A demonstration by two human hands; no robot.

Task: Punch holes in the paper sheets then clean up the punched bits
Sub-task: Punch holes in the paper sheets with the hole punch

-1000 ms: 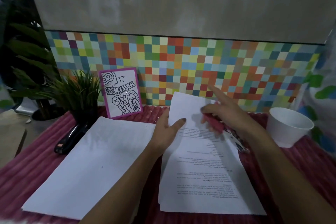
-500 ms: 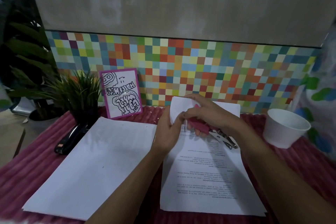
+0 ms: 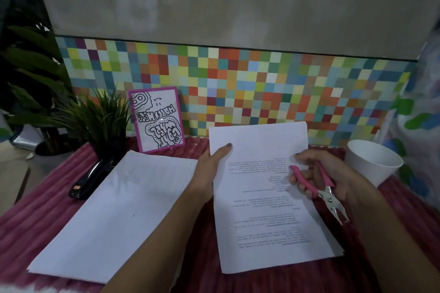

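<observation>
A printed paper sheet (image 3: 269,216) is held up off the table in front of me, its text upside down. My left hand (image 3: 212,162) pinches its upper left edge, thumb on top. My right hand (image 3: 319,173) grips a pink-handled hole punch (image 3: 319,185) at the sheet's right edge, its metal jaws pointing down and to the right, off the paper. A second stack of white sheets (image 3: 119,211) lies flat on the left, with a small hole near its far right corner.
A white paper cup (image 3: 371,162) stands at the right. A black stapler (image 3: 92,178), a small potted plant (image 3: 100,123) and a pink-framed drawing (image 3: 157,121) sit at the back left. The table wears a ribbed pink cloth (image 3: 35,216).
The folded top of the printed sheet has opened flat. My right hand drew the punch back from the sheet's top to its right edge. My left hand shifted up along the left edge.
</observation>
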